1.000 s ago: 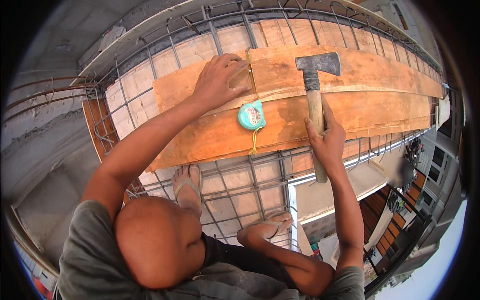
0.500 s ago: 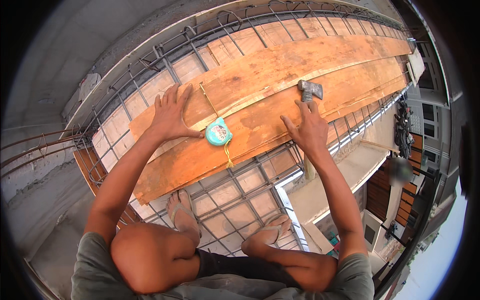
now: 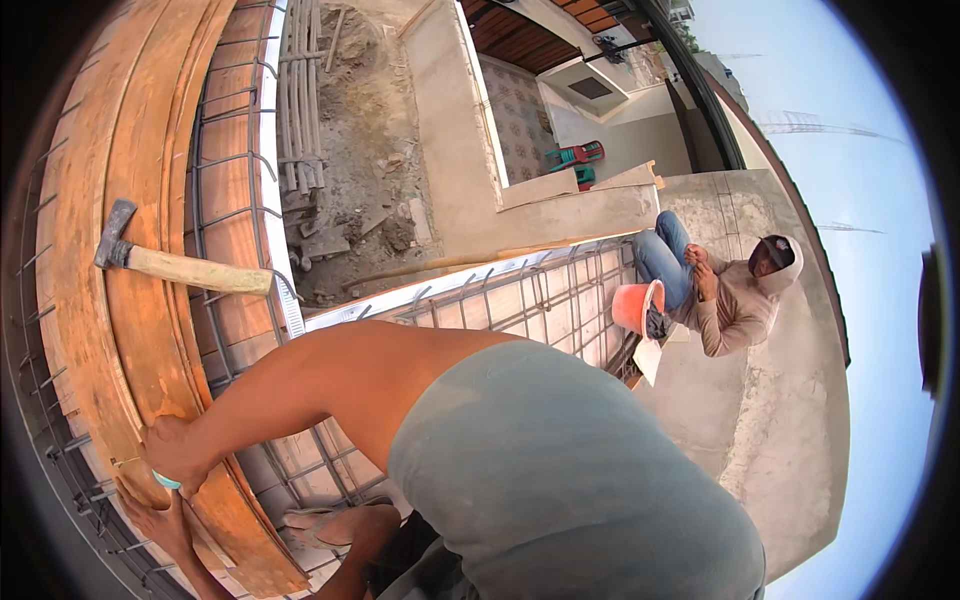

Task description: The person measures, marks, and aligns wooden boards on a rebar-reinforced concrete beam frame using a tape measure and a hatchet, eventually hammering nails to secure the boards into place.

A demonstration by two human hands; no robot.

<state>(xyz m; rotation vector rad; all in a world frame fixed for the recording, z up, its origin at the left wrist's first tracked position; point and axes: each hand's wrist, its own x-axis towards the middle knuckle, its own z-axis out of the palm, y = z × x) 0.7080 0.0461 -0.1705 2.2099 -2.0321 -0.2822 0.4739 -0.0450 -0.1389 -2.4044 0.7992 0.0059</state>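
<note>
My right hand (image 3: 172, 452) is closed around the teal tape measure (image 3: 166, 481), whose edge shows below the palm. Beside it, my left hand (image 3: 155, 522) lies low over the wooden boards (image 3: 150, 330), thumb and fingers apart. A bit of yellow cord (image 3: 125, 462) shows near the fingers of both hands. Farther along the boards rests a hammer (image 3: 115, 240) with a dark metal head. Its pale wooden handle (image 3: 200, 270) sticks out past the boards' edge over the steel bars. My right arm hides part of the boards.
Steel rebar (image 3: 225, 210) runs along both sides of the boards. A white edge strip (image 3: 272, 120) borders a drop to rubble (image 3: 365, 150). To the right, another person (image 3: 740, 290) sits by an orange bucket (image 3: 632, 306). My sandalled foot (image 3: 325, 525) stands on the rebar grid.
The view has swung right, bringing the seated person into sight. My right hand has left the hammer and taken hold of the tape measure. My two hands are now close together.
</note>
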